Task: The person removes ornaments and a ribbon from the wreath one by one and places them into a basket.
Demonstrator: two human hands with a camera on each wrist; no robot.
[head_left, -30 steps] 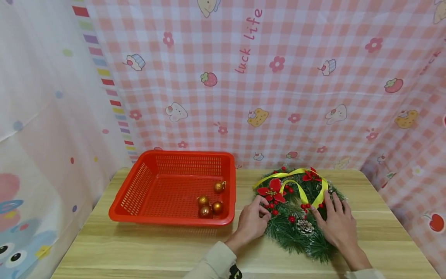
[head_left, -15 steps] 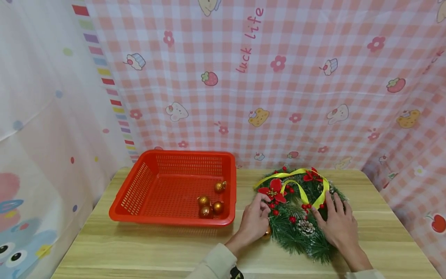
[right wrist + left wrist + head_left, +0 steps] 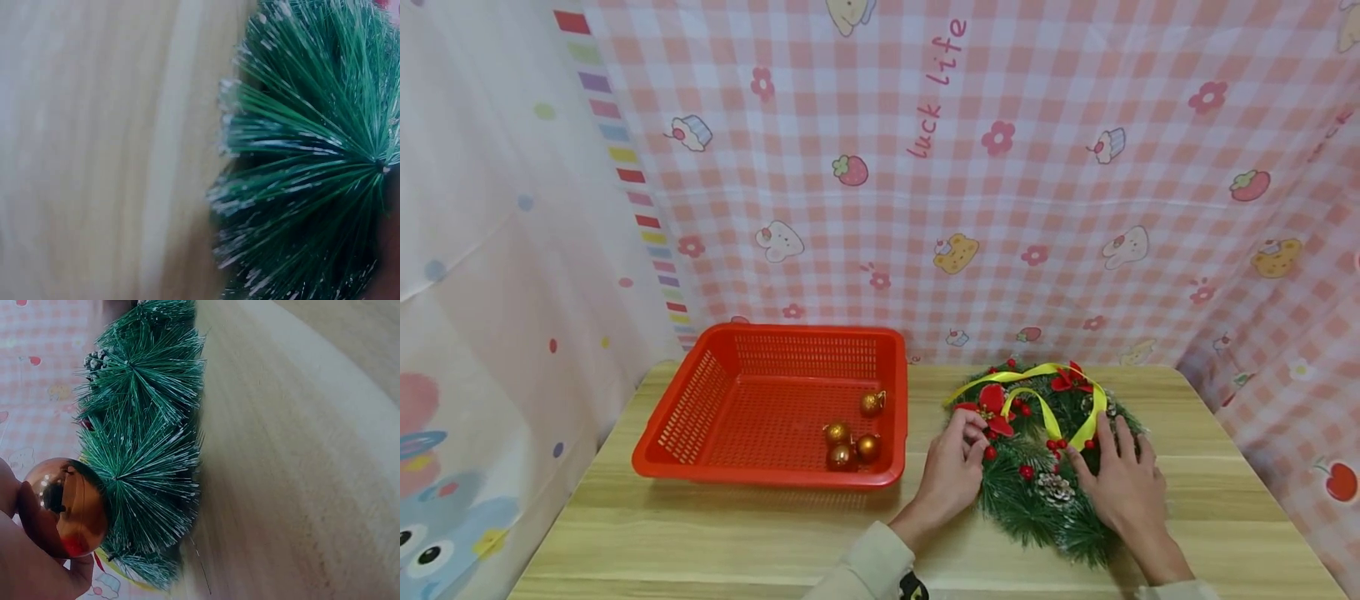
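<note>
My left hand (image 3: 951,475) is at the left edge of a green Christmas wreath (image 3: 1022,508), fingertips by a red poinsettia flower (image 3: 992,400). Its fingers hold a shiny copper-gold Christmas ball (image 3: 65,509), seen against the pine needles in the left wrist view and hidden behind the hand from the head. My right hand (image 3: 1127,492) rests on the wreath's right side, fingers spread and extended. A yellow ribbon (image 3: 1041,369) loops over the wreath, among red berries and a frosted pine cone (image 3: 1055,489). Needles (image 3: 300,144) fill much of the right wrist view.
Left of the wreath, a red plastic basket (image 3: 767,477) stands on the wooden table (image 3: 715,542). Several gold balls (image 3: 841,456) lie in its right part. A pink checked curtain (image 3: 880,208) hangs right behind the table.
My left hand has shifted slightly around the flower and berries. The ball peeking out below that hand half a second ago is now hidden from the head view. My right hand stays put.
</note>
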